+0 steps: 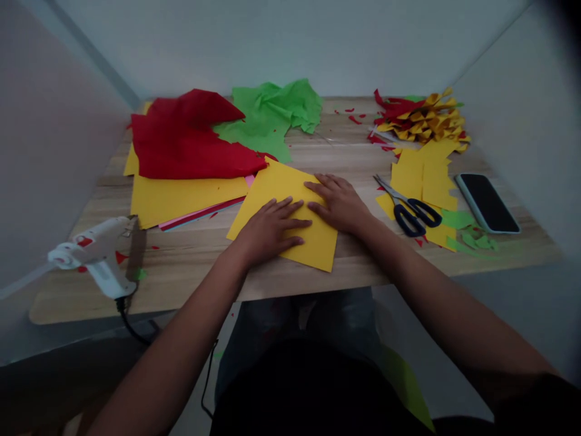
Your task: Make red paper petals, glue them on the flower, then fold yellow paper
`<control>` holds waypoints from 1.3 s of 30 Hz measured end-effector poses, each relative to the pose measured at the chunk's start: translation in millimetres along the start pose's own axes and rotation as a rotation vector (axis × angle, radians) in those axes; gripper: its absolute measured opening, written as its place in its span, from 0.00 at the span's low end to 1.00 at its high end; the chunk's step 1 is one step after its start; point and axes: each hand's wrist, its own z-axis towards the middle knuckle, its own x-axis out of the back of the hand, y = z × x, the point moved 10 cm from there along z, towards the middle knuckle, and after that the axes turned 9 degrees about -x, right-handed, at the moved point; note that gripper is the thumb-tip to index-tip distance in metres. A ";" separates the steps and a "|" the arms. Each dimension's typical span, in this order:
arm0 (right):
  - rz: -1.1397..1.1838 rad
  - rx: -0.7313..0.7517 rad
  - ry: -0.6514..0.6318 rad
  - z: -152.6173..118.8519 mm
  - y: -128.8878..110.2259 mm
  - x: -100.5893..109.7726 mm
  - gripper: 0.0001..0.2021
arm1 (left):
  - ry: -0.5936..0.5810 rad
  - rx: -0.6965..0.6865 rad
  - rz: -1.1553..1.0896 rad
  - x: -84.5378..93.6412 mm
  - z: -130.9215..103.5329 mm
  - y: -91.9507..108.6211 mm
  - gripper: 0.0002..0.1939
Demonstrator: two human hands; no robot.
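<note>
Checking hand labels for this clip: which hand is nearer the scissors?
Right. The right hand rests on the yellow sheet just left of the scissors; the left hand lies farther left.

Wooden table; on it: yellow sheet; paper stack; glue gun; scissors; phone.

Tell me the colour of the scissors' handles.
Black, on the scissors; clearest in the head view.
</note>
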 end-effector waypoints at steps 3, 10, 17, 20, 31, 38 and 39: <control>-0.053 -0.071 -0.022 -2.0 7.5 -7.2 0.28 | -0.002 0.000 0.006 -0.5 -0.9 0.6 0.23; -0.050 -0.113 -0.047 1.2 13.8 -8.5 0.28 | -0.004 -0.002 0.017 -4.6 -1.4 -3.9 0.23; 0.067 -0.041 0.029 -54.3 -31.6 15.8 0.30 | 0.028 -0.001 0.022 -1.1 -2.1 -4.6 0.23; 0.034 -0.008 -0.062 -91.7 -55.5 -2.3 0.33 | 0.037 -0.004 0.026 -1.6 -2.4 -6.2 0.24; -0.059 -0.302 -0.032 -43.9 15.0 -7.0 0.38 | 0.042 0.003 0.031 0.9 -2.0 -7.4 0.22; -0.033 -0.363 0.027 -43.0 19.7 -3.6 0.37 | -0.001 0.035 0.042 7.7 0.3 0.3 0.21; -0.028 -0.358 0.039 -43.8 18.9 -3.2 0.37 | 0.002 0.049 0.064 8.3 3.7 3.2 0.21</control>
